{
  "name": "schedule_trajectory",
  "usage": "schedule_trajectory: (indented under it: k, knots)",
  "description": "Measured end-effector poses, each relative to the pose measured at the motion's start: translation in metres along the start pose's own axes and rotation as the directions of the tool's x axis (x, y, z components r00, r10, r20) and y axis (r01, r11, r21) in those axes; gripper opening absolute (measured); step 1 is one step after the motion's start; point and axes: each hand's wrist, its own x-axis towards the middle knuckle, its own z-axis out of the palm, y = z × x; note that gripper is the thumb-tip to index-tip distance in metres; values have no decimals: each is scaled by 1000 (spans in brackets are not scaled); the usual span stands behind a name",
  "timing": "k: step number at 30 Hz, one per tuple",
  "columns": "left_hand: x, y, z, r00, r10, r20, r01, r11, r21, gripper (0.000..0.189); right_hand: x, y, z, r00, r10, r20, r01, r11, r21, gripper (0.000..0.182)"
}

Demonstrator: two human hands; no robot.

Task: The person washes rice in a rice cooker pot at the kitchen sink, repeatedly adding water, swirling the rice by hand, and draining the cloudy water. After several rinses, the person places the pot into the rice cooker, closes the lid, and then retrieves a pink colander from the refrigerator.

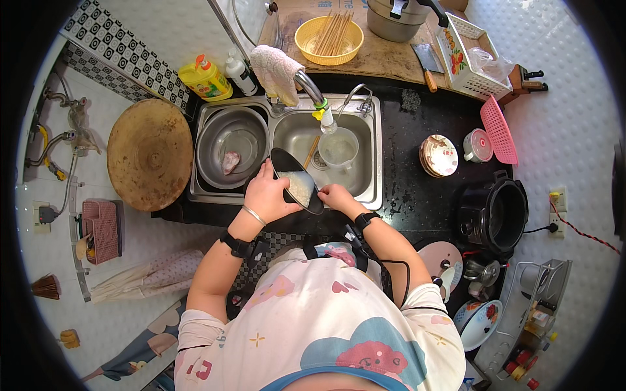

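Observation:
A dark inner pot (282, 160) tilts over the front edge of the double-bowl steel sink (377, 195). White rice (298, 188) and cloudy water lie in it. My left hand (266, 193) grips the pot's left side, thumb near the rim. My right hand (337, 198) holds the rim on the right with bent fingers. Behind the pot, in the right bowl, stands a clear plastic jug (338, 146) with cloudy liquid, under the faucet's filter nozzle (328, 126). Wooden chopsticks (311, 152) lie beside it. A steel basin (208, 168) in the left bowl contains a piece of raw meat (230, 162).
A round wooden board (149, 156) stands left of the sink. Stacked bowls (442, 156), a lidded cup (478, 145) and a black cooker (489, 215) occupy the right counter. Behind are a cleaver (426, 58), a yellow basket (303, 36) of chopsticks and a detergent bottle (206, 80).

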Motion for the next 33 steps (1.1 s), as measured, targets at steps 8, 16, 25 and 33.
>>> schedule_trajectory:
  k: [8, 16, 25, 33]
  knots:
    - [5, 2, 0, 1000, -14, 21, 14, 1000, 22, 50, 2, 0, -2, 1000, 16, 13, -16, 1000, 8, 29]
    - [11, 4, -1, 998, -36, 46, 36, 999, 0, 51, 6, 3, -2, 999, 38, 30, -40, 998, 38, 28]
    - [-3, -18, -7, 1000, -5, -18, 3, 994, -108, 47, 5, -5, -20, 951, 307, 33, -308, 935, 175, 53]
    - [-19, -34, 7, 991, -100, -84, 71, 953, -295, 46, 69, 73, -25, 817, 555, -157, -376, 719, 584, 89]
